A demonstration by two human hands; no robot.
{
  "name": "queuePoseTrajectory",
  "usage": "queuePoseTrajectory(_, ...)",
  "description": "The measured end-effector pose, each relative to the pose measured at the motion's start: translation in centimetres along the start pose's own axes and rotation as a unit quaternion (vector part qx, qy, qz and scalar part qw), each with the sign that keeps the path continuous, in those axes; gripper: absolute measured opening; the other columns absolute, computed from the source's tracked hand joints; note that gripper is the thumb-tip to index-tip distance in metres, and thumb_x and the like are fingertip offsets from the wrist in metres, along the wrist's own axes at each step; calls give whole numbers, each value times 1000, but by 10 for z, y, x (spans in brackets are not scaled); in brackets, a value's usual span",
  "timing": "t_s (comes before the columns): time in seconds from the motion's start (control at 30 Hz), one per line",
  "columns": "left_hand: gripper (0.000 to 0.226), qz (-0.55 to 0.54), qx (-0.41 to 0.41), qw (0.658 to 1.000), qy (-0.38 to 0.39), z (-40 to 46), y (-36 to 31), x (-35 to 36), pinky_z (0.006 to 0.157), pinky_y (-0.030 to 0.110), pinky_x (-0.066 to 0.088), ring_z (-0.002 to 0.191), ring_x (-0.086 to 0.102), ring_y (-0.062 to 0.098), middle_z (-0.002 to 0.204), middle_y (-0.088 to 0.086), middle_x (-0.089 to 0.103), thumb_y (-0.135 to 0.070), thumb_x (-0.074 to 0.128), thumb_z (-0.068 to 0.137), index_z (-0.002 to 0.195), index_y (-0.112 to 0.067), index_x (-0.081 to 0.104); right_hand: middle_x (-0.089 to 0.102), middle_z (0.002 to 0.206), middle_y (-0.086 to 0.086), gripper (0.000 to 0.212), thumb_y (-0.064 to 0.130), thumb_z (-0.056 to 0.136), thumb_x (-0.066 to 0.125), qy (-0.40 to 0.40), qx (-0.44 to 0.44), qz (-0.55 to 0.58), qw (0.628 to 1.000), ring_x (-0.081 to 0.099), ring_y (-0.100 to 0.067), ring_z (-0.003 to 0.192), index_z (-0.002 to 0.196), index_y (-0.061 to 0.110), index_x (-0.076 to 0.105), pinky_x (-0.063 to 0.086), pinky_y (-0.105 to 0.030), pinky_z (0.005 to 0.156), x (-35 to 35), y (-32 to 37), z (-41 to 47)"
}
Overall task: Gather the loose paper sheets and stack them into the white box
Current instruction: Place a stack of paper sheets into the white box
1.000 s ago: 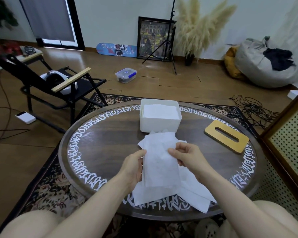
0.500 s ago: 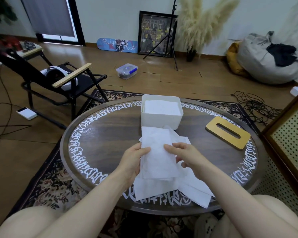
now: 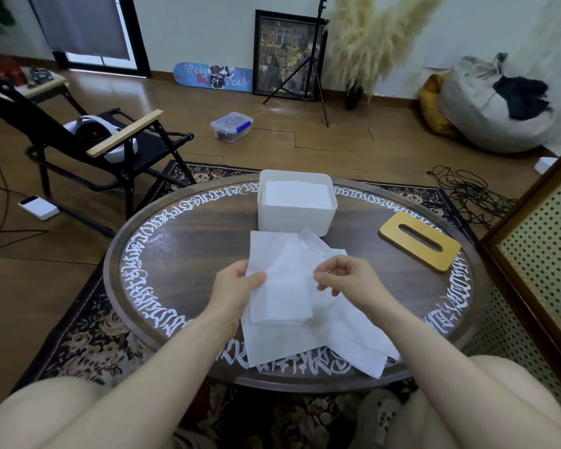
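At table centre, my left hand pinches a paper sheet over the loose pile; my right hand, at 3 o'clock, has fingers curled, its grip unclear. White box at 12 o'clock, sheets inside.

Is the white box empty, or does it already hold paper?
Not empty. The box is open-topped and flat white sheets lie inside, nearly up to its rim. How many, cannot tell.
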State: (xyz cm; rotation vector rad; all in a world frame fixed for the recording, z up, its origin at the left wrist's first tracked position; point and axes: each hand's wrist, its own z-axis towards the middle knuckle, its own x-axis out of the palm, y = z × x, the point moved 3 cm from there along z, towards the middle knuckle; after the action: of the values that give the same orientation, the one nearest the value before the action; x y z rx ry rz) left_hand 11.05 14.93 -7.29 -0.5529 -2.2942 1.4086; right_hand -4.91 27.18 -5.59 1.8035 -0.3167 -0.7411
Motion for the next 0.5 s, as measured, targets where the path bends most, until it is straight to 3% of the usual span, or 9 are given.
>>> queuePoseTrajectory(0.2,15,0,0,997,-77,7,-7,-28,71,37,53,79,61,27,96,13,65,2,53,91,91,-9,62,62,85,4,15,17,80,72,-38,-21,-195,980,51,-9,69,94,20,66,43,-28,64,-26,-23,8)
queuePoseTrajectory(0.37,17,6,-21,995,-102,5,-7,-43,80,45,53,89,60,32,101,13,63,-6,50,94,107,-11,59,52,113,5,44,27,81,72,18,-32,-345,938,48,-15,108,122,24,57,46,-39,92,-18,-31,8)
queuePoseTrajectory(0.5,15,10,-31,994,-100,2,-9,-46,74,40,52,84,60,28,92,7,62,-8,50,95,107,-12,58,50,125,-1,59,34,81,72,14,5,-374,927,45,-20,119,133,20,47,45,-42,95,-9,-34,13)
